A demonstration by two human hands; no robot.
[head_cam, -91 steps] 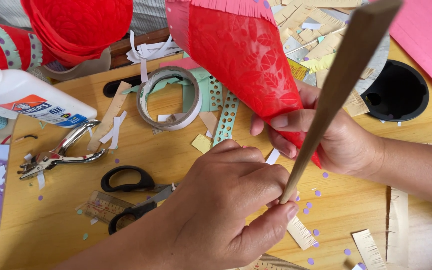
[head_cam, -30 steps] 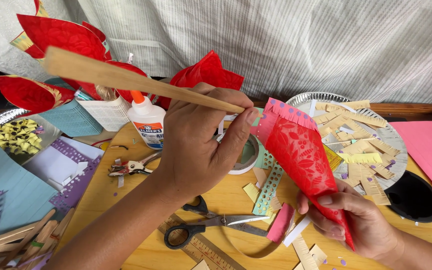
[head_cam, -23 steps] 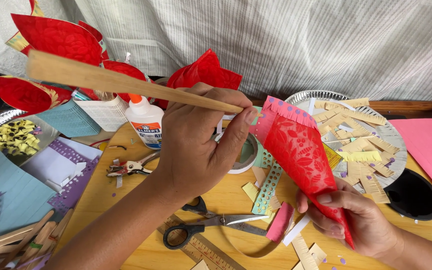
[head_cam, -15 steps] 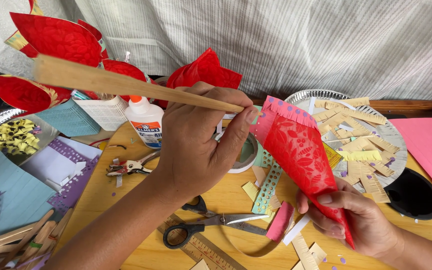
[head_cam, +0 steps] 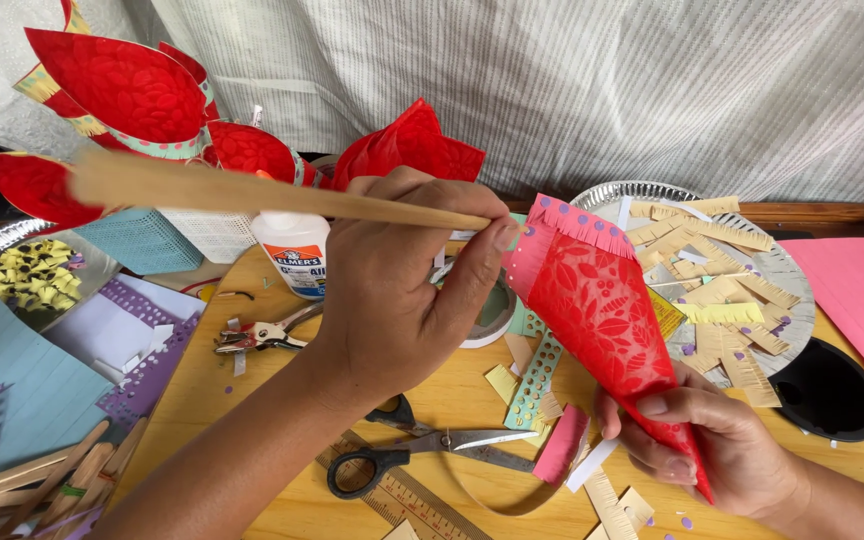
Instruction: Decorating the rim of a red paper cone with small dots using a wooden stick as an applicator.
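My left hand (head_cam: 392,290) grips a flat wooden stick (head_cam: 252,190) near one end. The stick lies almost level and reaches out to the left, and its gripped end meets the pink fringed rim of a red patterned paper cone (head_cam: 602,310). My right hand (head_cam: 722,450) pinches the cone's pointed lower end, holding it tilted with the open mouth up and to the left. Both hands hover above a wooden table (head_cam: 452,390).
Black-handled scissors (head_cam: 422,450), a ruler (head_cam: 412,505), a hole punch (head_cam: 262,335), a glue bottle (head_cam: 292,250) and a tape roll (head_cam: 492,315) lie under the hands. A foil plate (head_cam: 642,190) holds several paper strips. Pink paper (head_cam: 862,290) lies right; red paper cones (head_cam: 122,85) stand behind.
Three seconds ago the stick stood upright in front of the cone; now it lies level with its end at the cone's rim. Over the last second, hands and cone barely move.
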